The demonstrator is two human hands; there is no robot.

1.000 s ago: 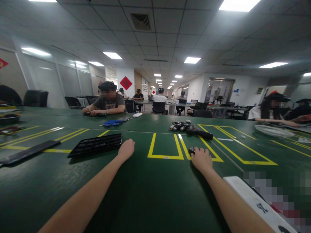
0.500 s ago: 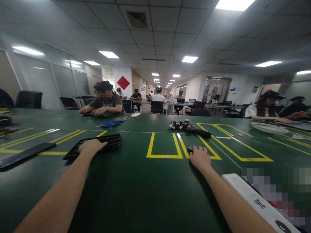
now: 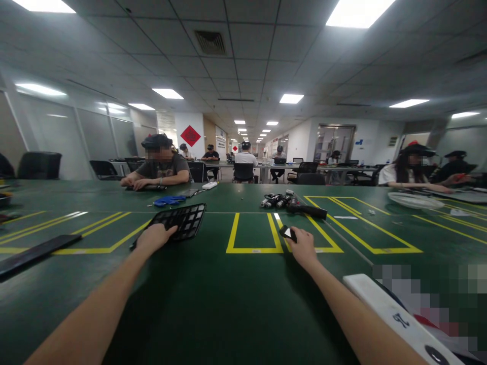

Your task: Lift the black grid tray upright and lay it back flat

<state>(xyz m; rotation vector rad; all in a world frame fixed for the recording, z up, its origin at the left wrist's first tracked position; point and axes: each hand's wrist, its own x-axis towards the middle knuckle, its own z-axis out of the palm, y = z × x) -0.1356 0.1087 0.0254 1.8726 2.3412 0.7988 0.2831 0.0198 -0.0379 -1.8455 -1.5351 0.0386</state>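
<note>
My left hand [image 3: 155,237] is closed on the near side of a black tray with a grid of compartments [image 3: 192,219]. The tray is tilted up from the green table, its right end raised. In my right hand [image 3: 305,246] a small black object with a white patch [image 3: 288,233] is pinched between the fingers; its kind cannot be made out. That hand is over a rectangle of yellow tape [image 3: 331,238] on the table. Beyond it lie a bundle of black cables with metal ends [image 3: 276,201] and a black handle-shaped thing [image 3: 310,211].
A long black bar [image 3: 38,256] lies at the left. Blue gloves or cloth [image 3: 169,201] are near a person [image 3: 163,170] seated opposite. A white device [image 3: 399,314] stands at the near right. A clear round lid or plate [image 3: 414,199] lies before another person at the right.
My left hand has moved right with the tray, now tilted up with its grid showing. My right hand has lifted the small black object and drawn it slightly left.
</note>
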